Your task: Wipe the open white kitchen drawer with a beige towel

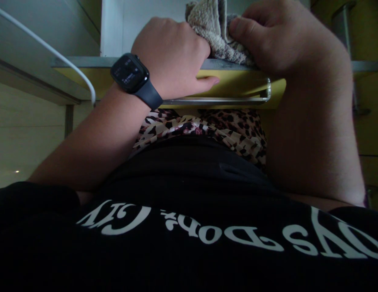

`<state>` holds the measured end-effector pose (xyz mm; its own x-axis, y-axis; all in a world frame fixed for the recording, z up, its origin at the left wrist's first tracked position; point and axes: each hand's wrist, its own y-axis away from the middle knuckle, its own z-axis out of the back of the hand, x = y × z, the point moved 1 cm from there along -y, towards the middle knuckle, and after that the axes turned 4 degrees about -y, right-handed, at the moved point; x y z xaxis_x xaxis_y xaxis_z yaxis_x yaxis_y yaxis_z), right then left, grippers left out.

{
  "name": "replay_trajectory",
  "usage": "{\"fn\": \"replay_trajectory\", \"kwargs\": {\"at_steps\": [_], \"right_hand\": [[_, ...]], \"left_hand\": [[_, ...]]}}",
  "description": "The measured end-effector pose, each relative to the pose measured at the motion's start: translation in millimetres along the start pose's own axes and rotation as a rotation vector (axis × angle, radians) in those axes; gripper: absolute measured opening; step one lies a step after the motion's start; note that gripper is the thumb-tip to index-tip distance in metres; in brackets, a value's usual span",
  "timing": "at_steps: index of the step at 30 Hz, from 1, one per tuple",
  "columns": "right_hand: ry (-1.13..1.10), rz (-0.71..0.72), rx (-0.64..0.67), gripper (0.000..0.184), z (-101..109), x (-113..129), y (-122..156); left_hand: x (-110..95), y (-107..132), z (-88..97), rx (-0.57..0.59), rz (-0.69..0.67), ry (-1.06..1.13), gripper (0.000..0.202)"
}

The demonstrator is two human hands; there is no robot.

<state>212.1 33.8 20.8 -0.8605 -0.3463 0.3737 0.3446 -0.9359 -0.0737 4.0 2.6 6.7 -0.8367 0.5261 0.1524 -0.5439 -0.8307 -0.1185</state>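
A grey-brown terry cloth, folded and bunched, lies over the top edge of the open drawer's yellow front. My right hand is closed on the cloth, its thumb pressed against a fold; the other fingers are hidden behind. My left hand, with a black smartwatch at the wrist, is closed over the drawer front's edge, beside the cloth and touching it or nearly so. Its thumb rests on the outer face, while the curled fingers are out of sight on the inner side.
The drawer's pale interior lies beyond my hands. A metal bar handle runs across the drawer front, close to my lap. A white cable hangs at the left. More yellow cabinet fronts with a metal handle stand at the right.
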Motion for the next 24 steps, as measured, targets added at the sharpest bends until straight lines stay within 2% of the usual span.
{"fn": "replay_trajectory", "kwargs": {"at_steps": [24], "right_hand": [[-0.03,-0.022,0.01,0.044,0.3,1.1,0.5]], "left_hand": [[-1.1,0.9,1.3,0.005,0.005,-0.012,0.076]]}}
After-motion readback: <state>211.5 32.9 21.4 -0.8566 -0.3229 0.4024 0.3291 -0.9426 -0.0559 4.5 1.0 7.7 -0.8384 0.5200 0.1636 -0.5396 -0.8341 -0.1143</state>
